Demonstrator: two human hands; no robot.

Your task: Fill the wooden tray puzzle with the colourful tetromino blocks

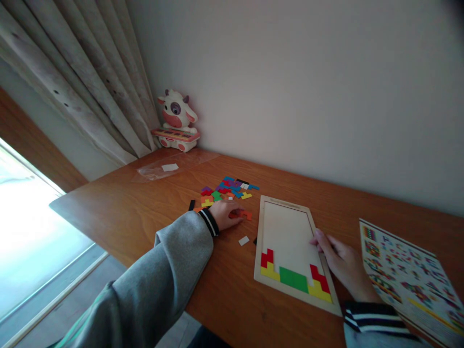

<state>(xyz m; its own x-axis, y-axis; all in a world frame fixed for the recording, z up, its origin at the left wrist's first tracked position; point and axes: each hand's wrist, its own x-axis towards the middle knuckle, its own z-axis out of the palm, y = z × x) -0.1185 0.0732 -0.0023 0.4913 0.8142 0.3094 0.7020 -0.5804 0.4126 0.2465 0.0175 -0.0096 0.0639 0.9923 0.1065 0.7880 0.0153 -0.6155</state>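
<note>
My left hand (pixel 227 215) is closed at the near edge of a pile of coloured puzzle pieces (pixel 235 188), its fingertips on an orange piece (pixel 247 215). My right hand (pixel 335 256) grips the right edge of a wooden puzzle board (pixel 258 241). Along the near end of the board lie red and yellow pieces at both corners, with a green block (pixel 293 279) between them. The rest of the board's inside shows bare. A white piece (pixel 244 240) lies on the table between my left hand and the board.
A printed pattern sheet (pixel 409 275) lies at the right of the wooden table (pixel 159 203). At the back left stand a cow toy with a keyboard (pixel 177 121) and a clear plastic bag (pixel 152 171). A black piece (pixel 192 205) lies left of the pile.
</note>
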